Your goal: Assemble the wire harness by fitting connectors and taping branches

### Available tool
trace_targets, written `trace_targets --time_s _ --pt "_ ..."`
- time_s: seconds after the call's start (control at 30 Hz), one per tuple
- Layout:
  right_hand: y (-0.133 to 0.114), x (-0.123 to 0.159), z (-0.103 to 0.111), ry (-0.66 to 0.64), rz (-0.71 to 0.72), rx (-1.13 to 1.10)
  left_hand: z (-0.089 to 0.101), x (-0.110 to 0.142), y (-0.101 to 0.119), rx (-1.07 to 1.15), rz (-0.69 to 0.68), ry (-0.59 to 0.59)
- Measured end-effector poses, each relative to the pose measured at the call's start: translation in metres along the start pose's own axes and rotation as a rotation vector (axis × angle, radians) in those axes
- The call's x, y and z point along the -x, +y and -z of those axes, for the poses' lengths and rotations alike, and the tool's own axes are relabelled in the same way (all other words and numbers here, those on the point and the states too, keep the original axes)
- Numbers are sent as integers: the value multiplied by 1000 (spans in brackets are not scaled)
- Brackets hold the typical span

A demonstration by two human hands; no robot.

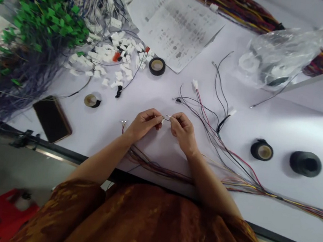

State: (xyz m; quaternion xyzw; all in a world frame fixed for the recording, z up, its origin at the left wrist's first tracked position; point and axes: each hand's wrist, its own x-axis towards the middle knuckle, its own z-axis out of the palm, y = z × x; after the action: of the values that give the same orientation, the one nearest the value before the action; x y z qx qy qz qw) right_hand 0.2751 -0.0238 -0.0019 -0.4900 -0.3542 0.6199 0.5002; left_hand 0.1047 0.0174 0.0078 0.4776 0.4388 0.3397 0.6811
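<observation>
Fingers of left hand and right hand on 1 thin wire

Hands: two, the left hand and the right hand, both on one small white connector.

Desk: one.

Counted on it:
- black rolls of electrical tape: four
- phone: one
- printed sheets: two, overlapping
- clear plastic bag: one
- multicoloured wire bundles: two
- orange-red pieces: two
- wired white plugs right of the hands: two

Too many for an exact count: white connectors, dozens; green connectors, dozens.
</observation>
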Motion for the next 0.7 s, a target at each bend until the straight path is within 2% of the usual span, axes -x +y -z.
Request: trace_targets --time_s 0.13,0.2,0.3,0.43,0.7 --pt "-4 1 2 -147 -6 -20 1 -3 -8 254 173 24" --pt "-7 1 2 -127 11 6 1 -5 -9 327 231 11" --pt "-10 0 1 -25 41 30 2 -5 -7 388 280 21" --pt "-8 -1 2 1 38 24 2 -3 -6 382 268 34" --pt "-1 -2 1 11 72 104 2 -1 -9 295 122 -31"
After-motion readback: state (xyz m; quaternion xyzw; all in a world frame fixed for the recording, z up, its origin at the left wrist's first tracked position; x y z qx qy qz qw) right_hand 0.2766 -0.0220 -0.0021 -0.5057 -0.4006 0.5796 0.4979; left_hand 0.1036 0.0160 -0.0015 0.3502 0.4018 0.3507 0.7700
